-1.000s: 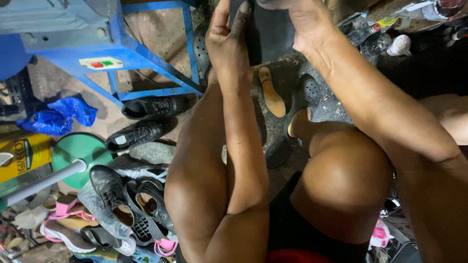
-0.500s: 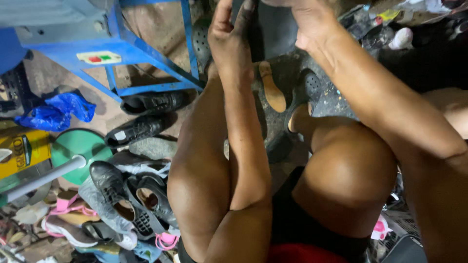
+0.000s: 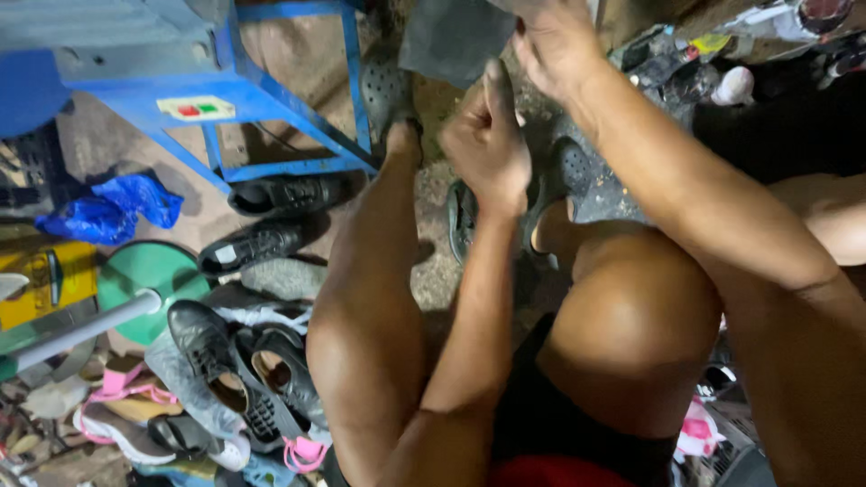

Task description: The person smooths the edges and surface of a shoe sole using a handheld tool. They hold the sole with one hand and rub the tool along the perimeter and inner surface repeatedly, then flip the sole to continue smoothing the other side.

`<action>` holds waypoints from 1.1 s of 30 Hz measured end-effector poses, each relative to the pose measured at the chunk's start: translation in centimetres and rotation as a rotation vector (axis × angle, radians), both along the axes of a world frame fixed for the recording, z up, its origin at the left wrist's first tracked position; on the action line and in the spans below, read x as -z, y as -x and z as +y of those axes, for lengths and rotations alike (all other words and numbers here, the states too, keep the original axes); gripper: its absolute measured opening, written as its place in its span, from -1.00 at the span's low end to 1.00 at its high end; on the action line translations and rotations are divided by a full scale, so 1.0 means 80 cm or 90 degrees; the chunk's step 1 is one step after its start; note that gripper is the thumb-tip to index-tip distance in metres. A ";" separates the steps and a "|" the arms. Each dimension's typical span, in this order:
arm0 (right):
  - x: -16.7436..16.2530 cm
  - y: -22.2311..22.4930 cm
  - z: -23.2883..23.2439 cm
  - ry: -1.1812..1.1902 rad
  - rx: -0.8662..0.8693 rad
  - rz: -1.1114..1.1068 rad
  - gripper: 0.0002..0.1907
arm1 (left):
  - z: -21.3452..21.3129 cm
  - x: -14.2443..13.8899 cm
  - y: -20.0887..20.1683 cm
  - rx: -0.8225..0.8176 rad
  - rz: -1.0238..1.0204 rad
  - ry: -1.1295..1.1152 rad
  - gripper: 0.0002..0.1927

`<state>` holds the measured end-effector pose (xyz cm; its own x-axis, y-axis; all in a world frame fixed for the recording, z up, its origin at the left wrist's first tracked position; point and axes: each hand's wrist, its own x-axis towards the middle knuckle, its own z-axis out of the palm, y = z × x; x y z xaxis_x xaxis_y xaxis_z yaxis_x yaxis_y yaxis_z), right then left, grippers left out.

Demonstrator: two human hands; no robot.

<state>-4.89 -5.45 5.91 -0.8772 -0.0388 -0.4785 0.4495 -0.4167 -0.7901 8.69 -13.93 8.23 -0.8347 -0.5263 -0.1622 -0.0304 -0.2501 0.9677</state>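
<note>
Dark flat sheet [image 3: 456,38], top centre of frame: right hand [image 3: 552,41] pinches its edge; left hand [image 3: 485,135], fisted with thumb up, sits just below, contents indiscernible. Step: apparently positioning the sheet. Next likely needs left-hand support. Shoe pile [image 3: 225,379] lower left.

Seen from above, the left hand [image 3: 487,144] is curled into a loose fist, thumb up against a dark grey sheet [image 3: 456,38], probably rubber, while the right hand [image 3: 557,43] grips its upper edge. A blue metal frame [image 3: 271,99] stands left, above scattered black shoes [image 3: 271,216].
</note>
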 end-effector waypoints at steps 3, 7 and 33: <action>-0.008 -0.005 -0.012 0.064 -0.123 0.214 -0.88 | 0.012 0.009 0.008 0.064 -0.003 -0.237 -0.57; -0.023 -0.017 -0.032 -0.014 -0.149 0.212 -0.89 | -0.012 0.024 0.049 0.004 0.073 -0.484 -0.25; -0.043 -0.025 -0.035 0.176 -0.225 0.197 -0.73 | -0.017 -0.003 0.055 -0.091 0.116 -0.415 -0.28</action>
